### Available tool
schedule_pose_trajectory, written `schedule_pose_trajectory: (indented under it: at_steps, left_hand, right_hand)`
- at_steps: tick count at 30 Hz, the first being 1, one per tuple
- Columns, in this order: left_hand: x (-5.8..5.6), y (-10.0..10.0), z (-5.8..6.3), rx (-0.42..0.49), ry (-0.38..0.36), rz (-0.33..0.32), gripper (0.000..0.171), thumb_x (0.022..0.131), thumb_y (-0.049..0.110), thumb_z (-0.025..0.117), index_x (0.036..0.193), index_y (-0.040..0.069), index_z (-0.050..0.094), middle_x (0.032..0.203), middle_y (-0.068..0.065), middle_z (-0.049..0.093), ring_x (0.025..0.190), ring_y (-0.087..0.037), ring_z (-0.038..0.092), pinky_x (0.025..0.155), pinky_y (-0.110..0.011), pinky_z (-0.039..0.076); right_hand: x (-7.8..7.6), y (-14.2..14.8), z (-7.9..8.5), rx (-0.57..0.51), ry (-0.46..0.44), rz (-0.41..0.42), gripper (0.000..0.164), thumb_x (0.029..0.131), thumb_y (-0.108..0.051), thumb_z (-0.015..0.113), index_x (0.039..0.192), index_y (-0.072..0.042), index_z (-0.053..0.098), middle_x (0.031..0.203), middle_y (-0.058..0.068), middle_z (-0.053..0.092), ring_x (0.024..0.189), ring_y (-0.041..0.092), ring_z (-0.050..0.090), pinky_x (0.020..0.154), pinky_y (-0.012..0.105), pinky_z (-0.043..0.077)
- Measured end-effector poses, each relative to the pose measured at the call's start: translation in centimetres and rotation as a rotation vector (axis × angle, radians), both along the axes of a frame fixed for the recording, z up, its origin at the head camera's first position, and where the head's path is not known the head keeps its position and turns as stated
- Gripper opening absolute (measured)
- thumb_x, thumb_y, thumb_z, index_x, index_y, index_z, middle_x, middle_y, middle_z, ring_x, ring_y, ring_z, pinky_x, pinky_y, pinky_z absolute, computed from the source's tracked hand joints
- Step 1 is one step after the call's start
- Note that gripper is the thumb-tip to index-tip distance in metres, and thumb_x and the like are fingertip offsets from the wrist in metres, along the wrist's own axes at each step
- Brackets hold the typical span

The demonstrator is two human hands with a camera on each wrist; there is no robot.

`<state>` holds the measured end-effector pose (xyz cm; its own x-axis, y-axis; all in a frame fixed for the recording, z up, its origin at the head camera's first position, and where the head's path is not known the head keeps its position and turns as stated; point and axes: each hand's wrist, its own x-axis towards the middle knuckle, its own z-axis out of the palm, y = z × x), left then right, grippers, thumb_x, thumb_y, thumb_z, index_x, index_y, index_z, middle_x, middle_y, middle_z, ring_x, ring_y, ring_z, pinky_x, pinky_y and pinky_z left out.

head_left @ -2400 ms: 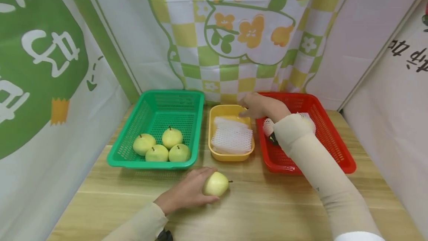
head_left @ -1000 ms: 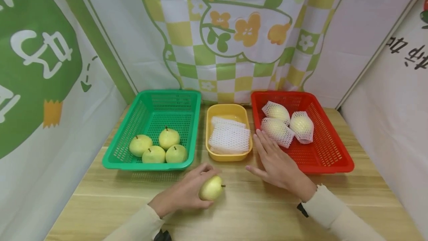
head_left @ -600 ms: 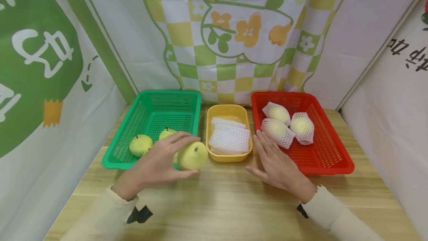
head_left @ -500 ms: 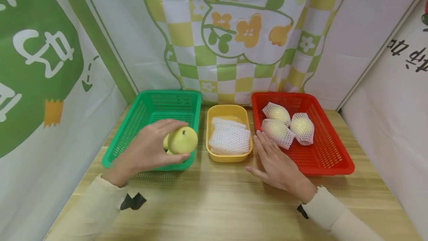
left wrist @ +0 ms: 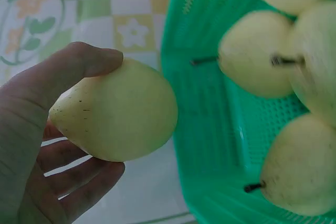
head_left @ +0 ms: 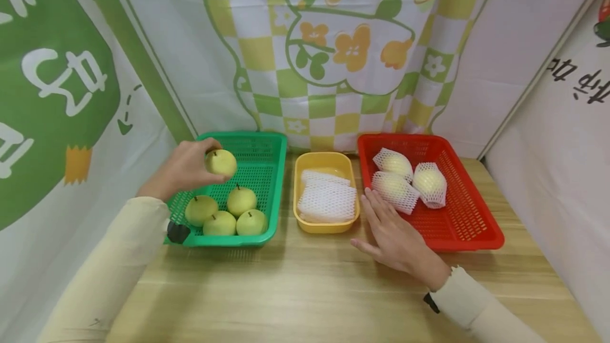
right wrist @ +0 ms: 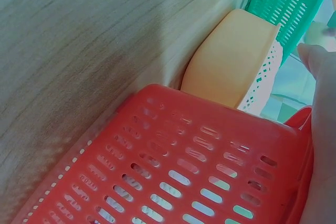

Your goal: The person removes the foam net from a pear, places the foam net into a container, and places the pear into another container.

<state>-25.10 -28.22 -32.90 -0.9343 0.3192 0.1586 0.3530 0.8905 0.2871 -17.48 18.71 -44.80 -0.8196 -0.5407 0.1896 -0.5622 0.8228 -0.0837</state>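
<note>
My left hand grips a pale yellow pear over the back left of the green basket. In the left wrist view, thumb and fingers curl round this pear. Several bare pears with dark stems sit at the front of that basket. My right hand lies with straight fingers at the left front rim of the red basket. Inside the red basket are three pears in white foam nets. The right wrist view shows the red basket's slotted wall beside the hand.
Between the baskets stands a small yellow tub with a stack of white foam nets. All rest on a wooden table. A checked cloth hangs at the back, and printed fabric walls close both sides.
My left hand has carried the pear from the table front up and left over the green basket. My right hand came back from beyond the tub to the red rim, then stayed there.
</note>
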Motion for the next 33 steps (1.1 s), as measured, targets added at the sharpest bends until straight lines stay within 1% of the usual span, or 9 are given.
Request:
schedule_pose_trajectory:
  at_steps: [5,8,11,14,18,20,25,29,33]
  left_hand:
    - [-2.3,-1.5,-1.8,-0.054,-0.108,0.012,0.072,0.085,0.040,0.086,0.135,-0.004,0.059,0.125,-0.028,0.070,0.090,-0.032,0.068,0.070,-0.041,0.057]
    - [-3.6,-1.9,-3.1,-0.065,-0.152,0.012,0.071,0.085,0.037,0.086,0.135,-0.007,0.059,0.127,-0.029,0.068,0.095,-0.033,0.067,0.074,-0.042,0.057]
    - [-4.5,-2.0,-4.1,-0.078,-0.194,0.028,0.071,0.085,0.035,0.087,0.134,-0.008,0.059,0.128,-0.030,0.066,0.099,-0.035,0.066,0.079,-0.046,0.057]
    - [-5.2,-2.2,-4.9,-0.124,-0.228,0.047,0.071,0.085,0.037,0.087,0.133,-0.008,0.059,0.128,-0.030,0.066,0.105,-0.039,0.065,0.083,-0.050,0.056]
    - [-5.5,-2.4,-5.7,-0.172,-0.307,0.058,0.073,0.086,0.038,0.086,0.135,-0.008,0.057,0.131,-0.031,0.064,0.113,-0.043,0.063,0.087,-0.054,0.057]
    - [-5.4,-2.4,-6.1,-0.169,-0.345,0.055,0.074,0.086,0.037,0.086,0.135,-0.010,0.056,0.130,-0.032,0.064,0.113,-0.043,0.062,0.088,-0.054,0.057]
    - [-5.1,-2.3,-6.9,-0.156,-0.393,0.046,0.071,0.087,0.036,0.086,0.130,-0.012,0.055,0.120,-0.029,0.065,0.099,-0.036,0.060,0.079,-0.045,0.055]
    - [-5.1,-1.9,-6.9,-0.154,-0.431,0.051,0.069,0.087,0.034,0.085,0.129,-0.010,0.054,0.117,-0.026,0.064,0.095,-0.032,0.056,0.075,-0.040,0.052]
    - [-5.1,-1.7,-6.4,-0.157,-0.469,0.049,0.070,0.087,0.034,0.085,0.133,-0.009,0.053,0.124,-0.028,0.062,0.103,-0.036,0.057,0.081,-0.046,0.055]
  right_hand:
    - [0.0,0.1,-0.1,0.004,0.011,-0.005,0.100,0.099,-0.061,0.061,0.166,0.002,0.023,0.175,0.023,0.020,0.163,0.042,0.023,0.130,0.057,0.031]
    - [0.0,0.2,-0.1,0.009,0.013,-0.012,0.100,0.099,-0.061,0.062,0.165,0.003,0.024,0.175,0.023,0.020,0.163,0.042,0.023,0.130,0.057,0.031]
    - [0.0,0.3,0.0,0.010,0.016,-0.010,0.100,0.099,-0.061,0.062,0.165,0.004,0.024,0.175,0.024,0.020,0.162,0.042,0.024,0.130,0.057,0.032]
    - [-0.1,0.3,0.0,0.006,0.022,-0.003,0.099,0.099,-0.060,0.062,0.165,0.004,0.025,0.175,0.024,0.021,0.162,0.043,0.024,0.129,0.057,0.032]
    - [-0.1,0.1,0.0,-0.003,0.013,0.002,0.099,0.099,-0.060,0.062,0.165,0.004,0.025,0.175,0.024,0.021,0.162,0.042,0.023,0.130,0.057,0.032]
    - [-0.1,0.1,-0.1,-0.004,0.007,0.003,0.099,0.099,-0.061,0.062,0.165,0.004,0.025,0.175,0.023,0.021,0.163,0.042,0.023,0.130,0.057,0.031]
    - [-0.1,0.1,-0.2,0.007,0.016,-0.005,0.099,0.099,-0.061,0.061,0.165,0.003,0.026,0.175,0.023,0.022,0.162,0.041,0.025,0.129,0.056,0.033]
    - [-0.1,0.1,-0.2,0.004,0.010,-0.013,0.099,0.099,-0.061,0.061,0.165,0.003,0.025,0.175,0.023,0.022,0.162,0.041,0.025,0.129,0.057,0.033]
    - [-0.1,0.1,-0.2,0.001,0.004,-0.021,0.099,0.099,-0.062,0.061,0.166,0.002,0.024,0.176,0.022,0.021,0.163,0.041,0.023,0.129,0.057,0.032]
